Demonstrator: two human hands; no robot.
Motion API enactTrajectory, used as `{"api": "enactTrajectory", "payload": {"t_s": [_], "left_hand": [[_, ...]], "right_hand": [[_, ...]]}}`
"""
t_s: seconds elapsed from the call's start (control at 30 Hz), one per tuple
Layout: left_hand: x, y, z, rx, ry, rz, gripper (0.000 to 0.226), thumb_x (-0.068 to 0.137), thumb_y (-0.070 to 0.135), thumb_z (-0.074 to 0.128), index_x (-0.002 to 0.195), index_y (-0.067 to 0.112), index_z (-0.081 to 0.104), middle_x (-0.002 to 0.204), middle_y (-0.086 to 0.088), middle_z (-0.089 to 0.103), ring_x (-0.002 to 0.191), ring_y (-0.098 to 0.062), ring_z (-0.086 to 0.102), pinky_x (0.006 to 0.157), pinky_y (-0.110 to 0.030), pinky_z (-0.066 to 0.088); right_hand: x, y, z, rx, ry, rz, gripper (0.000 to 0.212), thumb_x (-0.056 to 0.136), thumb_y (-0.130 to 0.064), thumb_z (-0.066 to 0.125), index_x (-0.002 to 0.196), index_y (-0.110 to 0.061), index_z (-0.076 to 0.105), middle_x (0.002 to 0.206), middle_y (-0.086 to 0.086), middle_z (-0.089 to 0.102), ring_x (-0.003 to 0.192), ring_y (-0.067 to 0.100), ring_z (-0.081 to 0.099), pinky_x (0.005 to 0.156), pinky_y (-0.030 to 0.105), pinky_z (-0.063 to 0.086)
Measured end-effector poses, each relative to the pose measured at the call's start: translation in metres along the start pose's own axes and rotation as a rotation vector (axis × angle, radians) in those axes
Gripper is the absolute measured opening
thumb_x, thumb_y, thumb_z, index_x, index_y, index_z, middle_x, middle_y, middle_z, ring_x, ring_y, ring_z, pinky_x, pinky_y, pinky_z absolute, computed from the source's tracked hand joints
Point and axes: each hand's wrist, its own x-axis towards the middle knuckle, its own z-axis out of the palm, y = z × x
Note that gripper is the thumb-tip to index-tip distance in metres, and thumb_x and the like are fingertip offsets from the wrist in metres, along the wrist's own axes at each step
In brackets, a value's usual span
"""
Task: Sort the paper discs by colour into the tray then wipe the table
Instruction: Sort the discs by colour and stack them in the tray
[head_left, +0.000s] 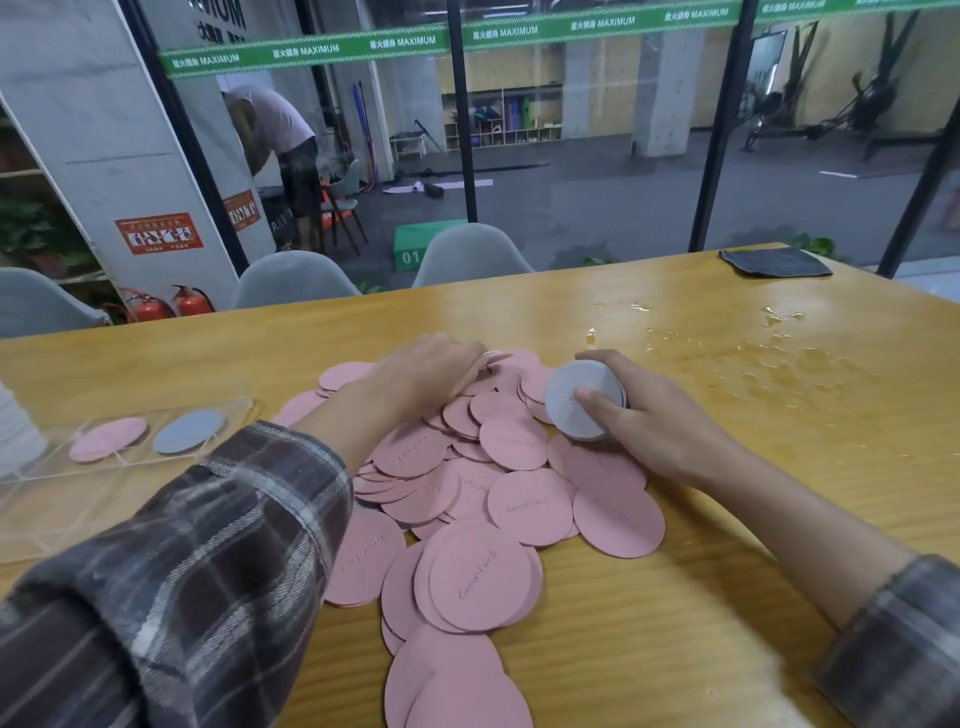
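Observation:
A heap of pink paper discs (511, 441) is spread over the middle of the wooden table (156, 364). My right hand (654, 415) grips a small stack of grey discs (582, 400), thumb across its face. At the far side of the heap, my left hand (431, 364) reaches in and its fingertips touch a pale disc (493, 357); whether it pinches the disc I cannot tell. A clear tray (31, 499) lies at the left, with one pink disc (108, 439) and one grey disc (189, 430) in neighbouring compartments.
Spilled water (769, 358) wets the table's right side. A dark grey cloth (774, 261) lies at the far right corner. Grey chairs (470, 254) stand along the far edge before a glass wall. A person bends over beyond the glass.

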Motion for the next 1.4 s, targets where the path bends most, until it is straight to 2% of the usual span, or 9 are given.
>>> {"api": "enactTrajectory", "payload": {"t_s": [0.2, 0.43, 0.53, 0.73, 0.9, 1.07, 1.17, 1.3, 1.4], "left_hand": [[-0.04, 0.014, -0.004, -0.028, 0.027, 0.137, 0.04, 0.113, 0.036, 0.029, 0.132, 0.017, 0.058, 0.118, -0.01, 0.069, 0.106, -0.037, 0.063, 0.085, -0.045, 0.048], [-0.103, 0.037, 0.003, -0.212, 0.313, 0.329, 0.041, 0.105, 0.035, 0.045, 0.125, 0.01, 0.071, 0.123, -0.003, 0.074, 0.11, -0.025, 0.068, 0.087, -0.04, 0.056], [-0.118, 0.039, 0.008, -0.395, 0.338, 0.231, 0.039, 0.102, 0.043, 0.056, 0.119, 0.015, 0.076, 0.122, 0.001, 0.073, 0.117, -0.014, 0.062, 0.097, -0.03, 0.047], [-0.119, 0.043, 0.009, -0.674, 0.379, 0.001, 0.01, 0.093, 0.022, 0.077, 0.102, 0.017, 0.079, 0.119, 0.005, 0.07, 0.114, -0.006, 0.06, 0.095, -0.008, 0.038], [-0.121, 0.041, 0.007, -0.787, 0.326, -0.14, 0.029, 0.087, 0.031, 0.083, 0.114, 0.024, 0.075, 0.109, 0.005, 0.072, 0.098, -0.008, 0.066, 0.091, -0.018, 0.048], [-0.126, 0.042, 0.001, -0.899, 0.43, -0.169, 0.044, 0.078, 0.014, 0.089, 0.118, 0.023, 0.073, 0.115, 0.012, 0.07, 0.096, -0.004, 0.065, 0.082, -0.014, 0.054], [-0.126, 0.043, -0.002, -1.014, 0.46, -0.225, 0.05, 0.078, 0.003, 0.087, 0.12, 0.026, 0.072, 0.11, 0.015, 0.07, 0.085, -0.006, 0.067, 0.074, -0.016, 0.056], [-0.125, 0.042, -0.007, -1.202, 0.482, -0.286, 0.042, 0.077, 0.008, 0.09, 0.112, 0.023, 0.073, 0.09, 0.004, 0.077, 0.082, -0.01, 0.074, 0.076, -0.022, 0.059], [-0.126, 0.044, -0.008, -1.277, 0.484, -0.259, 0.028, 0.079, 0.008, 0.089, 0.101, 0.019, 0.076, 0.09, 0.004, 0.079, 0.087, -0.013, 0.076, 0.081, -0.03, 0.061]], "right_hand": [[-0.003, -0.004, -0.001, -0.007, 0.012, 0.006, 0.042, 0.105, -0.037, 0.05, 0.146, -0.031, 0.046, 0.125, 0.003, 0.059, 0.109, 0.021, 0.055, 0.075, 0.02, 0.043], [-0.007, -0.009, 0.002, -0.038, 0.019, -0.004, 0.043, 0.105, -0.039, 0.05, 0.147, -0.032, 0.045, 0.125, 0.003, 0.059, 0.106, 0.02, 0.056, 0.07, 0.011, 0.041], [-0.009, -0.012, 0.005, -0.043, 0.03, -0.028, 0.043, 0.105, -0.039, 0.05, 0.147, -0.031, 0.045, 0.123, 0.001, 0.06, 0.108, 0.019, 0.055, 0.073, 0.016, 0.04], [-0.011, -0.019, 0.014, -0.017, 0.036, -0.064, 0.047, 0.105, -0.038, 0.051, 0.15, -0.035, 0.039, 0.125, 0.0, 0.059, 0.111, 0.02, 0.054, 0.087, 0.029, 0.038], [-0.009, -0.028, 0.024, 0.017, 0.033, -0.078, 0.042, 0.105, -0.037, 0.051, 0.146, -0.035, 0.043, 0.119, -0.005, 0.06, 0.109, 0.018, 0.055, 0.089, 0.03, 0.041], [-0.003, -0.036, 0.029, 0.063, 0.053, -0.082, 0.03, 0.104, -0.035, 0.053, 0.133, -0.038, 0.05, 0.1, -0.018, 0.06, 0.082, 0.008, 0.058, 0.077, 0.031, 0.045], [-0.003, -0.041, 0.029, 0.061, 0.064, -0.1, 0.026, 0.105, -0.034, 0.053, 0.13, -0.037, 0.053, 0.1, -0.018, 0.062, 0.082, 0.008, 0.06, 0.076, 0.029, 0.048], [-0.009, -0.046, 0.026, 0.17, 0.029, -0.105, 0.025, 0.108, -0.028, 0.047, 0.132, -0.03, 0.053, 0.095, -0.011, 0.062, 0.066, -0.003, 0.059, 0.062, 0.016, 0.047], [-0.015, -0.048, 0.029, 0.151, -0.013, -0.144, 0.023, 0.109, -0.03, 0.045, 0.129, -0.036, 0.054, 0.092, -0.008, 0.064, 0.064, 0.006, 0.057, 0.062, 0.032, 0.047]]}}
